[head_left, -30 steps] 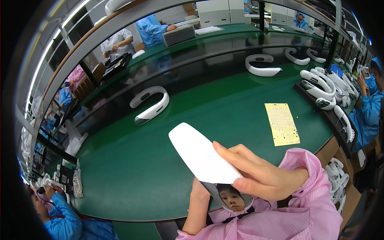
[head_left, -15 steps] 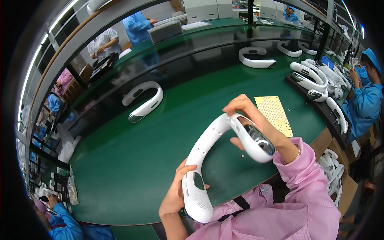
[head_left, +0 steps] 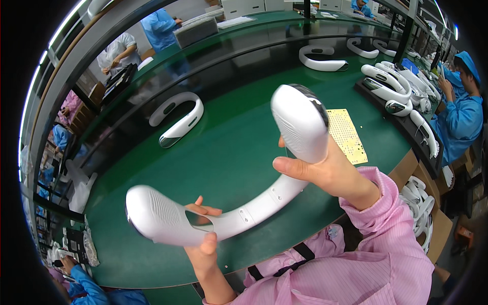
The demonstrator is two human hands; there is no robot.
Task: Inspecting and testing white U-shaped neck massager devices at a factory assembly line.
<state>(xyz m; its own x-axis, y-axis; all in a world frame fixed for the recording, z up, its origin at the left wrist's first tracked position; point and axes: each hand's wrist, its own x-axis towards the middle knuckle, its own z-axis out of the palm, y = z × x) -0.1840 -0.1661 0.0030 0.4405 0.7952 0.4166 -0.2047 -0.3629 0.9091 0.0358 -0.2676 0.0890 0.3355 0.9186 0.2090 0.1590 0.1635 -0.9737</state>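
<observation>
I hold a white, U-shaped neck fan (head_left: 260,207) up above the green table (head_left: 152,223), with its two thick ribbed ends toward the far side and the left. My left hand (head_left: 204,246) grips the arm beside the left end, next to a dark glossy oval patch, thumb in front and fingers behind. Around the other arm, just below the raised right end, my right hand (head_left: 325,170) is closed with its thumb across the inside. Small screws or holes show along the curved band. Past it lies a yellow perforated card (head_left: 347,136), partly behind my right hand.
Another neck fan (head_left: 179,131) rests on the table at the left, and more stand along the back (head_left: 325,65). At the right, a black tray (head_left: 395,126) carries several, near a co-worker in blue (head_left: 457,119). Below it, a cardboard box (head_left: 441,234) holds white parts.
The neck fan has been turned over and swung round: one end went left, the other up and away. My hands stay on it, the left one shifted a little left.
</observation>
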